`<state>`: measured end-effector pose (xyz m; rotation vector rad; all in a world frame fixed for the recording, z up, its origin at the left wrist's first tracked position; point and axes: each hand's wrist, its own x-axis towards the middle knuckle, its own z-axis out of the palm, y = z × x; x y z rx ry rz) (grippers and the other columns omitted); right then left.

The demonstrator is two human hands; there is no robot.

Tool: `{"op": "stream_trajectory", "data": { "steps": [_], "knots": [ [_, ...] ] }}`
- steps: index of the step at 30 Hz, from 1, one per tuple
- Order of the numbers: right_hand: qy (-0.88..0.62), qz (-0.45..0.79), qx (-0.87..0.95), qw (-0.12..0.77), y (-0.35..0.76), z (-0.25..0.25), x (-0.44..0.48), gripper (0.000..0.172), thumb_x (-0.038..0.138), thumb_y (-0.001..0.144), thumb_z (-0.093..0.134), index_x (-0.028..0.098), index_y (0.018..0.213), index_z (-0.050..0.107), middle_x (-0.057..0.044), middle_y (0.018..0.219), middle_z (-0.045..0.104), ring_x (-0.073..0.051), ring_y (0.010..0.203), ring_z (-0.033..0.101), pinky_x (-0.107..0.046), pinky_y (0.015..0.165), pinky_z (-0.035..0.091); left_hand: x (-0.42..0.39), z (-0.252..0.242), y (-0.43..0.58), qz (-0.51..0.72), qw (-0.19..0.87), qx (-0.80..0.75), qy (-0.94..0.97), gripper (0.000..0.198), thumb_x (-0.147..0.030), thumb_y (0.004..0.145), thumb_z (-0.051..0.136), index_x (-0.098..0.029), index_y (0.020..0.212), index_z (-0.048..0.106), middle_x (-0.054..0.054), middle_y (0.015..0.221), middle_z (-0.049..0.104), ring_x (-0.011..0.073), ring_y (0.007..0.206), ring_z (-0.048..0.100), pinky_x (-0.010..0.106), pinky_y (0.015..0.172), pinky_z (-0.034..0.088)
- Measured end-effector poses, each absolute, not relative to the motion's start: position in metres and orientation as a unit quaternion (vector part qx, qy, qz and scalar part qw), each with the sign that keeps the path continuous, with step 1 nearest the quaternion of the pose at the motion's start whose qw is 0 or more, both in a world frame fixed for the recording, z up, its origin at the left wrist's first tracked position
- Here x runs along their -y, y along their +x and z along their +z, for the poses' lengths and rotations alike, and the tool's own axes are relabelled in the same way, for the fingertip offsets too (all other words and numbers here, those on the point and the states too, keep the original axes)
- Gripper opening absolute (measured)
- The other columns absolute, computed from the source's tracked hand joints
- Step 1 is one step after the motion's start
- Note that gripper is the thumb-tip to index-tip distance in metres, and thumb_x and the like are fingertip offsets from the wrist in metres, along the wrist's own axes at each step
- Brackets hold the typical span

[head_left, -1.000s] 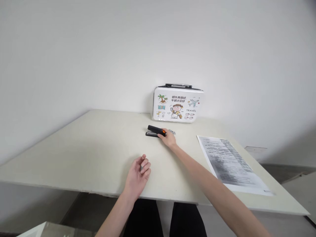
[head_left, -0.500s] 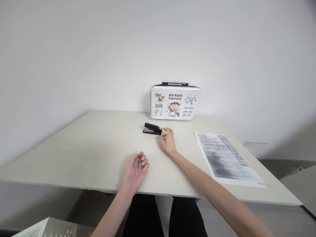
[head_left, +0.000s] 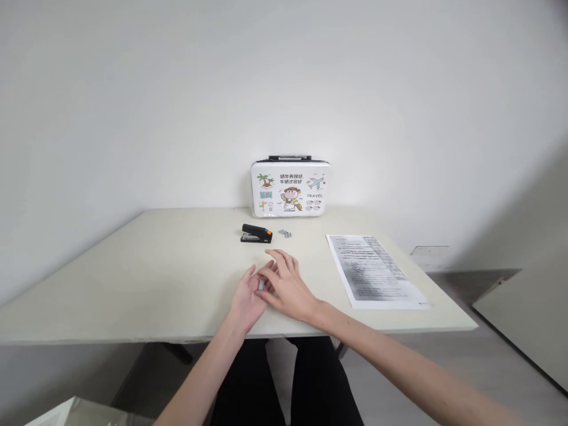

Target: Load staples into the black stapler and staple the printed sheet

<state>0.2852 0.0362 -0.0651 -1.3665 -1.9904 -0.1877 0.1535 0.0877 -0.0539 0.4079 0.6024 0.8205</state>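
Note:
My left hand (head_left: 248, 300) is palm up over the front of the table, fingers curled around a small grey strip of staples (head_left: 261, 285). Above it reaches my right hand (head_left: 286, 287), its thumb and index finger apart on either side of that strip. Whether they touch it I cannot tell. Beyond both hands lies a black stapler (head_left: 256, 234) with an orange part at its right end. Several grey staple strips (head_left: 284, 234) rest on the table just right of the stapler.
A white case (head_left: 290, 188) with cartoon prints and a black handle stands against the wall at the back. To the right, a printed sheet (head_left: 375, 272) lies flat on the pale table (head_left: 133, 284). A white box (head_left: 75, 414) shows at the lower left.
My right hand has come back from beside the stapler to my left hand, uncovering the staple strips. The view has shifted, so the case and sheet appear further left.

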Motion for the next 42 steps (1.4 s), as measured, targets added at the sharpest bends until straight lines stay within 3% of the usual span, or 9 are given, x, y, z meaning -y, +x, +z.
{"op": "stream_trajectory", "data": {
  "steps": [4,7,11,15,19,24,31,37,42],
  "knots": [
    [-0.53,-0.074,0.761,0.366,0.299,-0.062,-0.022,0.018,0.029,0.095,0.073,0.022,0.112,0.069,-0.018,0.151,0.049,-0.038,0.146,0.038,-0.063,0.116,0.04,-0.079,-0.048,0.171,0.366,0.866,-0.271,0.207,0.038,-0.027,0.109,0.042,-0.006,0.111,0.073,0.011,0.09,0.073,0.0171,0.075,0.07,0.026,0.072,0.057],
    [-0.531,-0.062,0.752,0.385,0.311,-0.063,-0.006,0.017,0.028,0.097,0.07,0.023,0.114,0.067,-0.016,0.145,0.054,-0.035,0.141,0.043,-0.059,0.113,0.045,-0.072,-0.056,0.183,0.353,0.87,-0.26,0.225,0.032,-0.025,0.107,0.047,-0.008,0.102,0.074,0.009,0.085,0.071,0.0161,0.073,0.069,0.025,0.072,0.057],
    [-0.539,-0.08,0.745,0.386,0.353,-0.074,0.019,0.021,0.029,0.102,0.063,0.026,0.123,0.063,-0.014,0.144,0.056,-0.033,0.139,0.047,-0.059,0.113,0.045,-0.073,-0.077,0.183,0.331,0.851,-0.249,0.324,0.027,-0.033,0.103,0.058,-0.011,0.101,0.074,0.013,0.097,0.075,0.0218,0.089,0.074,0.032,0.086,0.058],
    [-0.617,-0.093,0.677,0.39,0.444,-0.103,0.047,0.02,0.034,0.105,0.055,0.027,0.123,0.062,-0.014,0.141,0.057,-0.031,0.133,0.055,-0.056,0.11,0.049,-0.1,-0.088,0.149,0.353,0.734,-0.271,0.514,0.03,-0.042,0.093,0.074,-0.014,0.104,0.073,0.015,0.112,0.075,0.0277,0.104,0.073,0.042,0.102,0.054],
    [-0.709,-0.105,0.59,0.372,0.556,-0.14,0.077,0.03,0.044,0.104,0.052,0.025,0.123,0.065,-0.015,0.13,0.061,-0.031,0.124,0.062,-0.052,0.109,0.052,-0.14,-0.085,0.093,0.336,0.591,-0.337,0.651,0.05,-0.065,0.09,0.07,-0.017,0.102,0.072,0.011,0.103,0.076,0.0276,0.091,0.074,0.046,0.093,0.058],
    [-0.787,-0.099,0.519,0.319,0.642,-0.162,0.098,0.04,0.049,0.098,0.051,0.02,0.117,0.07,-0.019,0.122,0.065,-0.032,0.108,0.068,-0.048,0.094,0.058,-0.162,-0.085,0.053,0.324,0.491,-0.339,0.734,0.053,-0.07,0.093,0.061,-0.018,0.102,0.07,0.009,0.093,0.074,0.0258,0.084,0.072,0.044,0.084,0.06],
    [-0.783,-0.082,0.532,0.313,0.65,-0.169,0.089,0.038,0.049,0.097,0.052,0.021,0.113,0.072,-0.016,0.116,0.071,-0.033,0.111,0.068,-0.049,0.102,0.054,-0.151,-0.084,0.058,0.291,0.413,-0.346,0.79,0.045,-0.064,0.097,0.054,-0.021,0.099,0.069,0.006,0.089,0.074,0.0235,0.082,0.071,0.039,0.081,0.058],
    [-0.776,-0.098,0.523,0.339,0.63,-0.152,0.083,0.043,0.046,0.101,0.047,0.017,0.127,0.064,-0.02,0.123,0.067,-0.031,0.1,0.072,-0.048,0.09,0.059,-0.151,-0.085,0.056,0.289,0.412,-0.344,0.793,0.044,-0.061,0.099,0.051,-0.021,0.101,0.068,0.005,0.089,0.073,0.0228,0.082,0.071,0.038,0.082,0.057],
    [-0.732,-0.09,0.582,0.341,0.567,-0.129,0.062,0.035,0.043,0.103,0.048,0.024,0.129,0.062,-0.013,0.133,0.066,-0.029,0.123,0.066,-0.047,0.107,0.054,-0.15,-0.084,0.055,0.291,0.407,-0.351,0.791,0.043,-0.061,0.098,0.052,-0.022,0.1,0.068,0.005,0.089,0.073,0.0231,0.082,0.07,0.038,0.081,0.057]
  ]
}}
